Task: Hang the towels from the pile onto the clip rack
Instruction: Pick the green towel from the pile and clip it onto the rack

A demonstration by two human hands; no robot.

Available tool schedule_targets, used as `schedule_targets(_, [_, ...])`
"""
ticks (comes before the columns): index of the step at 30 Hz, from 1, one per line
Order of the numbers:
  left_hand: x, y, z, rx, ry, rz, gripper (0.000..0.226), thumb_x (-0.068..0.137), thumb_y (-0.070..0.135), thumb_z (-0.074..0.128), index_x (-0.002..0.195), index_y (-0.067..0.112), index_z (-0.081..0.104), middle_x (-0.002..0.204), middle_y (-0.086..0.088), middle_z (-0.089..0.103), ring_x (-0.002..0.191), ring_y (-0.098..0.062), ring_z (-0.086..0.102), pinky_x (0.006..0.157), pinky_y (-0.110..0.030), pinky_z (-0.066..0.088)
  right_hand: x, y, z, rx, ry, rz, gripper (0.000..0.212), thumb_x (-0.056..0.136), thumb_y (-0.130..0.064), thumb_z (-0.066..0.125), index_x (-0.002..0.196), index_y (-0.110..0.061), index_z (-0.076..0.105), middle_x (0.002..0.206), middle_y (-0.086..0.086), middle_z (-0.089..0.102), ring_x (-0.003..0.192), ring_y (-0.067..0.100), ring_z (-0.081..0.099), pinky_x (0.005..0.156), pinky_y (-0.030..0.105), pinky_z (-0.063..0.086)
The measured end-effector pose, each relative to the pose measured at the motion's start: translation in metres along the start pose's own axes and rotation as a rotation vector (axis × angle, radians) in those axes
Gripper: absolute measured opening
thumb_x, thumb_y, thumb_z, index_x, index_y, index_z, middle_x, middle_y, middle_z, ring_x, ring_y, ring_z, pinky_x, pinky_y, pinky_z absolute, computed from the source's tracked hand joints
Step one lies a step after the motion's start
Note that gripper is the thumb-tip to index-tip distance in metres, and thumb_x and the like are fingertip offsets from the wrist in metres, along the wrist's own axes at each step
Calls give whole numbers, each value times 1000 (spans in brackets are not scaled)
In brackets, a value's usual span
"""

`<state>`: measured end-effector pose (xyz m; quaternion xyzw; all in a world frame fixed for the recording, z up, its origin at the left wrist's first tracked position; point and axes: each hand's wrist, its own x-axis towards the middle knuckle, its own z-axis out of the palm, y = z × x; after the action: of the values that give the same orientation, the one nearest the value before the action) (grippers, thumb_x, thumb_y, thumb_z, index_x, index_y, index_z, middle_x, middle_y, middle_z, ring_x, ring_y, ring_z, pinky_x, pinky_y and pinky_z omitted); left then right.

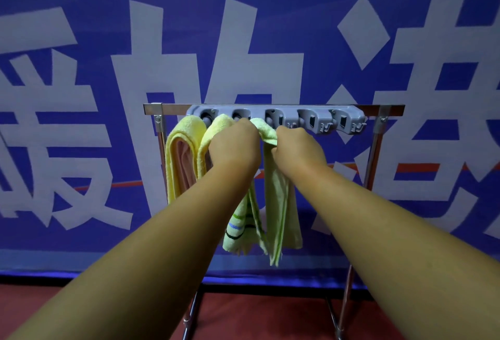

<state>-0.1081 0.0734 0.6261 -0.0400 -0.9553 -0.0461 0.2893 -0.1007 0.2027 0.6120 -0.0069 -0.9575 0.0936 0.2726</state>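
Left hand (234, 145): fingers curled round the folded top of the green towel (276, 199), at the third clip of the clip rack (293, 115).
Right hand (297, 147): grips the same fold, at 3 o'clock of the left hand.
Green towel: drapes toward 6 o'clock below the hands.
Yellow towels (184, 155): two, hanging at 9 o'clock of the hands.

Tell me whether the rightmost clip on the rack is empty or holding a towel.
Empty. The rightmost clip shows a bare dark slot, and no towel hangs below it.
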Motion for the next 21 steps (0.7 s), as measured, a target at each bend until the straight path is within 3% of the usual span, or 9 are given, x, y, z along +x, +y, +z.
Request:
schedule_targets(2, [-7, -2, 10, -99, 5, -26, 20, 95, 6, 61, 115, 9, 57, 72, -3, 48, 59, -23, 51, 48, -33, 39, -5, 1, 6, 59, 12, 13, 10, 104, -22, 56, 111, -15, 54, 85, 2, 49, 78, 28, 54, 56, 35, 40])
schedule_targets(4, [-15, -4, 24, -204, -27, -66, 3, 97, 16, 59, 96, 14, 57, 78, -4, 60, 60, -23, 55, 52, -34, 45, -10, 2, 13, 106, 26, 21, 14, 103, -27, 58, 110, -16, 53, 87, 4, 53, 78, 29, 56, 60, 37, 45])
schedule_targets(6, [-26, -6, 36, -270, -89, -96, 21, 99, 29, 57, 81, 18, 52, 79, -4, 60, 64, -24, 57, 55, -34, 44, -15, 3, 22, 126, 16, 36, 17, 101, -31, 59, 106, -16, 53, 91, 6, 59, 79, 29, 59, 63, 38, 49])
schedule_targets(10, [-43, -10, 60, -309, -219, -139, 26, 99, 42, 59, 89, 18, 59, 85, -2, 58, 77, -28, 59, 64, -37, 44, -26, 9, 42, 152, -66, 96, 19, 96, -39, 59, 104, -22, 57, 91, 4, 64, 79, 28, 62, 64, 37, 54])
schedule_targets(17, [-63, -16, 98, -426, -392, -281, 28, 94, 42, 59, 91, 16, 68, 88, -5, 69, 82, -30, 67, 71, -37, 55, -48, 23, 78, 274, -336, 186, 21, 89, -43, 64, 103, -30, 72, 90, -1, 67, 83, 26, 66, 74, 42, 63])
schedule_targets(19, [-69, -18, 109, -475, -448, -297, 29, 92, 40, 60, 90, 14, 71, 82, -5, 72, 75, -28, 71, 70, -36, 58, -54, 27, 92, 277, -400, 193, 17, 88, -40, 65, 99, -29, 70, 88, -2, 67, 80, 24, 66, 72, 40, 62])
schedule_targets(21, [-76, -21, 125, -541, -523, -285, 30, 94, 32, 57, 84, 9, 72, 66, -5, 72, 51, -22, 69, 58, -35, 61, -61, 32, 107, 281, -469, 189, 12, 85, -36, 66, 93, -28, 69, 81, 0, 70, 75, 24, 69, 71, 41, 63])
